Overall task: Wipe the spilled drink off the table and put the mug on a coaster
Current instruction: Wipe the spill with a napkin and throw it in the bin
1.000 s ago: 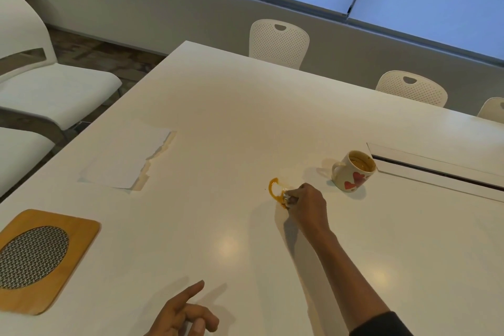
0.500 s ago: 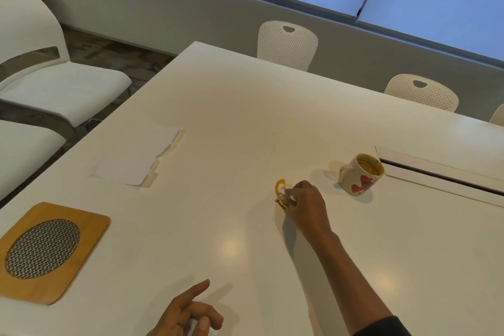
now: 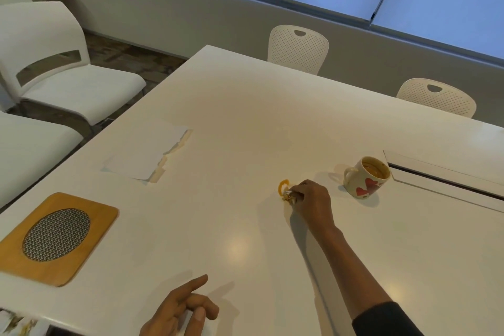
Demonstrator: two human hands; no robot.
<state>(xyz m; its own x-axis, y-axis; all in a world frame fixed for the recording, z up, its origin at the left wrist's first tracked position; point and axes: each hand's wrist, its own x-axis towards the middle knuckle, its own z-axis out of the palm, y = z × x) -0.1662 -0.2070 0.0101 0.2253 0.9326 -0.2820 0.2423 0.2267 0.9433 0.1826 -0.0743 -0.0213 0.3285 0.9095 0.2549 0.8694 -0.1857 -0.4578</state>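
An orange ring of spilled drink [image 3: 282, 187] lies on the white table [image 3: 245, 123]. My right hand [image 3: 311, 200] is shut on a small crumpled tissue [image 3: 290, 197] and presses it against the ring's lower right edge. A white mug [image 3: 366, 181] with red hearts stands upright just right of my hand, handle to the left, with brown drink inside. The wooden coaster [image 3: 56, 237] with a metal mesh oval lies at the table's near left. My left hand [image 3: 181, 311] rests at the near edge, fingers loosely curled, holding nothing.
A torn sheet of white paper [image 3: 148, 154] lies left of centre. A recessed cable slot [image 3: 447, 180] runs behind the mug. White chairs [image 3: 62, 68] stand to the left and along the far side [image 3: 298, 48]. Stained tissue scraps [image 3: 19, 323] show at the bottom left corner.
The orange ring has shrunk as my right hand rubs the tissue over it. My left hand has stayed near the edge. The view has shifted slightly.
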